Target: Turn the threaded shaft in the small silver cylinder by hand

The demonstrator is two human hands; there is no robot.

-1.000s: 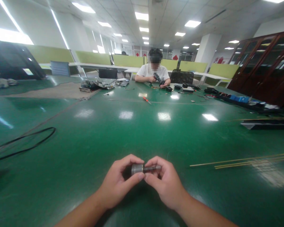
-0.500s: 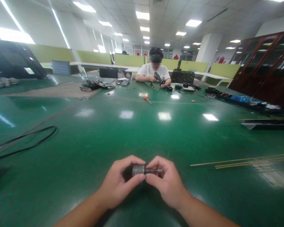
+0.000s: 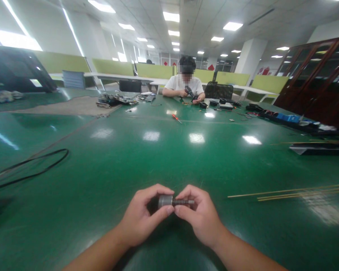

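A grey metal cylinder with a thin ridged shaft point(image 3: 166, 201) lies level between my two hands, above the green tabletop. The cylinder is on the left; its shaft, which looks wound with a spring or thread, points right. My left hand point(image 3: 143, 214) is closed on the cylinder, thumb below and fingers above. At the shaft, close to where it meets the cylinder, the thumb and fingers of my right hand point(image 3: 197, 210) are pinched from the near and far sides. Part of the shaft's far side is hidden by the right fingers.
Thin brass-coloured rods point(image 3: 288, 195) lie at right, a dark metal channel point(image 3: 319, 148) behind them. A black cable point(image 3: 53, 162) loops at left. Farther off lies an orange screwdriver point(image 3: 175, 117). Across the table point(image 3: 169, 162) a person point(image 3: 183, 84) holds a power drill point(image 3: 189, 91) among parts.
My hands and the metal piece stay almost in place, both still gripping it. The view has shifted very slightly. The person across the table keeps the same pose.
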